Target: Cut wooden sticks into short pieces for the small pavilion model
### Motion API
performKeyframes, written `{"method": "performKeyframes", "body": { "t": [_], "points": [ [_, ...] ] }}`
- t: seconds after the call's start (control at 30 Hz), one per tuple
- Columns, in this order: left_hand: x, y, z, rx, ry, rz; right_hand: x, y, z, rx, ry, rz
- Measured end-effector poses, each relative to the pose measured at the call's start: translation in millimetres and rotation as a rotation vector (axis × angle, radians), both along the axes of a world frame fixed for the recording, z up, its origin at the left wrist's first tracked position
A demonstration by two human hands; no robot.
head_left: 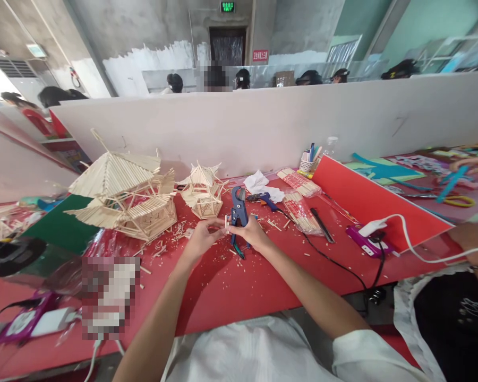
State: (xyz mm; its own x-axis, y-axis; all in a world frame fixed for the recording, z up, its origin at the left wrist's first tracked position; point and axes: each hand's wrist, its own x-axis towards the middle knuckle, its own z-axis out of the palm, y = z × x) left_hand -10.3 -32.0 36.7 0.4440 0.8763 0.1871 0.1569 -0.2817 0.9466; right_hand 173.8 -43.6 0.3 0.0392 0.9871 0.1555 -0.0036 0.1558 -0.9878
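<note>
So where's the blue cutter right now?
The cutter is in the right hand, near the middle of the head view, just to the right of the small stick house.

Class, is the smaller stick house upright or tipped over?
Upright: the smaller stick house has its roof on top and its base on the table.

Shared craft workshop, wood scraps point(159, 248) on red worktable point(217, 300) below left hand point(202, 239) and right hand point(252, 233), stick-built pavilions point(113, 172) to their left, long pale partition point(263, 122) beyond them, other people's heads point(242, 79) behind it, patchy concrete wall point(139, 26) and exit sign point(227, 7) farthest off.
</note>
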Motion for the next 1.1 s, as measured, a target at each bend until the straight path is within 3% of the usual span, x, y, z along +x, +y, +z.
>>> {"method": "performKeyframes", "body": {
  "t": [0.23,0.47,0.63,0.8,1.1],
  "points": [
    [1,2,-2.4,0.039,0.043,-0.003,-3,-2,1.6,-0.045,0.075,0.004],
    [0,8,-10.9,-0.115,-0.001,0.007,-4,-4,8.0,-0.040,0.076,0.029],
    [-8,11,-6.6,-0.141,-0.037,0.060,-5,-5,7.3,-0.064,0.036,0.064],
    [-15,17,-6.9,-0.131,-0.054,0.138,-6,-5,3.6,-0.219,0.102,0.145],
    [-13,14,-2.8,-0.172,-0.056,0.116,-2,-5,10.5,-0.245,0.226,0.128]
  ]
}}
